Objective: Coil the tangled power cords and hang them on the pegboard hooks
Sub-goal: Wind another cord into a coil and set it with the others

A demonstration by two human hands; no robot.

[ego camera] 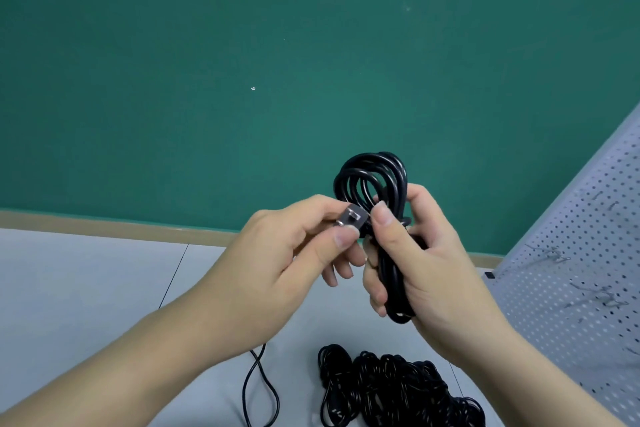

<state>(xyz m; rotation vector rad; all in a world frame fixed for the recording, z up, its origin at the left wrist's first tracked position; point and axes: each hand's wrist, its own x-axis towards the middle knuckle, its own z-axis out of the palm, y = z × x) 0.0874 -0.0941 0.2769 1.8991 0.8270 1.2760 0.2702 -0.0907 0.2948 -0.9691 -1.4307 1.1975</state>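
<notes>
A black power cord (pixel 372 177) is wound into a long coil and held upright in front of me. My right hand (pixel 429 253) grips the coil around its middle, thumb pressed on the front. My left hand (pixel 287 253) pinches the cord's plug (pixel 349 218), whose metal prongs show between thumb and forefinger, right beside the coil. A pile of tangled black cords (pixel 398 388) lies on the table below my hands. The white pegboard (pixel 568 253) leans at the right with wire hooks (pixel 550 255) on it.
A loose black cord (pixel 258 378) trails over the grey table (pixel 86 288) under my left forearm. A green wall (pixel 242 62) with a wooden ledge stands behind the table. The pegboard's lower edge rests on the table at the right.
</notes>
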